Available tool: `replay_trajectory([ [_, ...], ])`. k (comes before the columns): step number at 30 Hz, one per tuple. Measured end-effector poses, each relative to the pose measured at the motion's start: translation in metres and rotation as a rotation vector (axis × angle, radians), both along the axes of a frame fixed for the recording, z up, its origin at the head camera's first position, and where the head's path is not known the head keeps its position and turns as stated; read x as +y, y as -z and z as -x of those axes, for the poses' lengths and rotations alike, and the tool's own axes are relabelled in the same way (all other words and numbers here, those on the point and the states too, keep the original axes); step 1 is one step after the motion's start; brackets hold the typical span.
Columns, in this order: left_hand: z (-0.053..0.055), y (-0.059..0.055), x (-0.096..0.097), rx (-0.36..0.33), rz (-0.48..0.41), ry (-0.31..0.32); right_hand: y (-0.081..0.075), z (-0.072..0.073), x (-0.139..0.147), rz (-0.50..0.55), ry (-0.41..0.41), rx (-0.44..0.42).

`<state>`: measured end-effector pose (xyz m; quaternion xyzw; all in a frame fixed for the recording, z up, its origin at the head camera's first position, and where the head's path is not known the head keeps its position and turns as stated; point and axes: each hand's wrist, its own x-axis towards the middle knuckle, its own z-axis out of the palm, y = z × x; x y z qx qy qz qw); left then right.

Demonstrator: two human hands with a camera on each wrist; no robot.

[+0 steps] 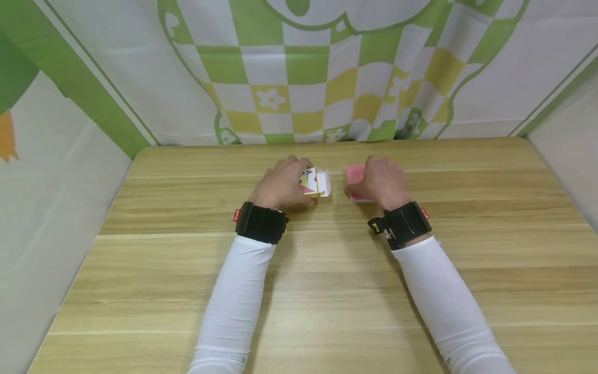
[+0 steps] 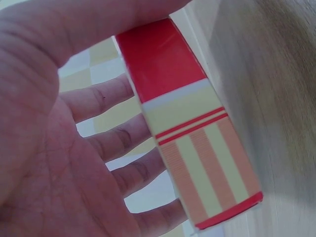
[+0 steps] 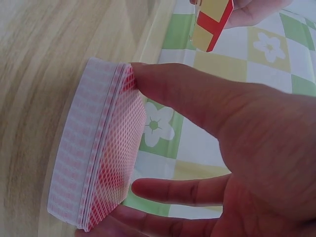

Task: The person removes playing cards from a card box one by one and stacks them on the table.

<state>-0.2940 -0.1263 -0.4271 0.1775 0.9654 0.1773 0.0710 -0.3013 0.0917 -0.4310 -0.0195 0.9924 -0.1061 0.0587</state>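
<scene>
My left hand [image 1: 282, 183] grips a playing-card box [image 1: 309, 182] between thumb and fingers, left of the table's middle. In the left wrist view the box's narrow side [image 2: 190, 128] shows red, cream and striped bands. A white flap [image 1: 323, 183] stands out from its right end, with the end facing the other hand. My right hand [image 1: 384, 182] holds a deck of cards [image 1: 355, 179] with red patterned backs, a short way to the right. Seen from the right wrist, the thumb is at one end of the deck [image 3: 116, 148] and fingers at the other; a few top cards sit slightly offset.
Both hands work near the back of a wooden table [image 1: 327, 291]. A curtain [image 1: 308, 72] with a green, white and yellow check hangs right behind the table's far edge. Pale walls [image 1: 60, 182] flank the table on both sides.
</scene>
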Motion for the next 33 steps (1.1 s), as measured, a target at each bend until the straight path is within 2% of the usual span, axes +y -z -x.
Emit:
replay_trajectory([
  [21, -0.0004, 0.0006, -0.0005, -0.013, 0.0, -0.005, -0.0001, -0.0007, -0.0008, -0.003, -0.006, -0.027],
  [26, -0.0005, 0.0008, -0.0008, -0.015, 0.001, -0.006, -0.0009, 0.0, -0.0016, 0.02, 0.027, -0.038],
  [29, -0.0006, 0.0006, -0.0009, -0.013, 0.0, -0.006, 0.0002, 0.001, -0.0019, 0.057, 0.058, -0.012],
  [33, -0.0006, 0.0003, -0.0007, -0.009, 0.0, -0.004, 0.0044, 0.003, -0.0012, 0.115, 0.102, 0.077],
])
